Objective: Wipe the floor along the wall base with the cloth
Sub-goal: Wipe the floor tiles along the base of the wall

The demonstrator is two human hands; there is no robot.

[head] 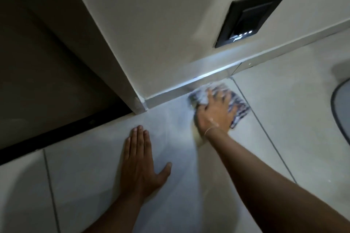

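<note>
A dark and white patterned cloth [239, 108] lies on the pale tiled floor [189, 176], right against the wall base [208, 77]. My right hand [214, 113] presses down on the cloth with fingers spread; both are blurred. My left hand [141, 161] rests flat on the floor tile to the left, fingers together, holding nothing. The cloth's lower part is hidden under my right hand.
A black wall panel [251, 17] with small white lights sits low on the wall above the cloth. The wall's corner [140, 104] ends left of the cloth, with a dark doorway [47, 81] beyond. A dark-rimmed round object [341, 108] lies at the right edge.
</note>
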